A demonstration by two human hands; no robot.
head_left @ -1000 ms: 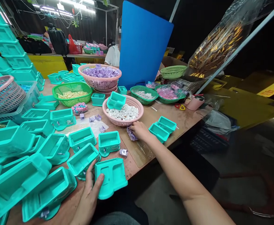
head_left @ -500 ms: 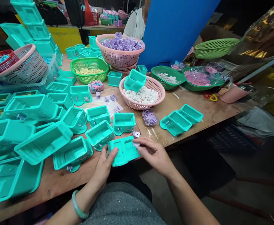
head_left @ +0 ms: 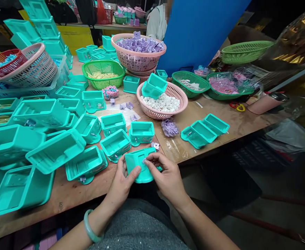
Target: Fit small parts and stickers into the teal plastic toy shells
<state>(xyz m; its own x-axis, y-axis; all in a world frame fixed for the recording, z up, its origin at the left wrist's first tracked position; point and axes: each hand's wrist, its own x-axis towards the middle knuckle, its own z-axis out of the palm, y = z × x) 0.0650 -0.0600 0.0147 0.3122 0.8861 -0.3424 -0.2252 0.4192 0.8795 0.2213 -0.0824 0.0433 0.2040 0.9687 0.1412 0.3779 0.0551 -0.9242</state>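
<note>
My left hand (head_left: 125, 175) is closed round the left side of a teal plastic box (head_left: 139, 175), thumb on its near face. The box is tilted over the table's front edge. My right hand (head_left: 165, 173) pinches a small pale piece (head_left: 145, 161) between thumb and fingertips, against the box's face; most of the piece is hidden by the fingers. Just beyond the box lies a small purple part (head_left: 155, 146) with a round white centre. Several other teal boxes (head_left: 115, 144) stand close by on the left.
A pink basket (head_left: 182, 107) holds white pieces and a tilted teal box. Behind it, another pink basket (head_left: 121, 52) is heaped with purple parts. A bag of purple pieces (head_left: 170, 127) and joined teal boxes (head_left: 204, 131) lie to the right. A person (head_left: 156, 22) is at the back.
The teal box has been turned, so its face is angled differently. My right hand has brought the small pale piece from the box's right edge to its middle. The view has shifted slightly.
</note>
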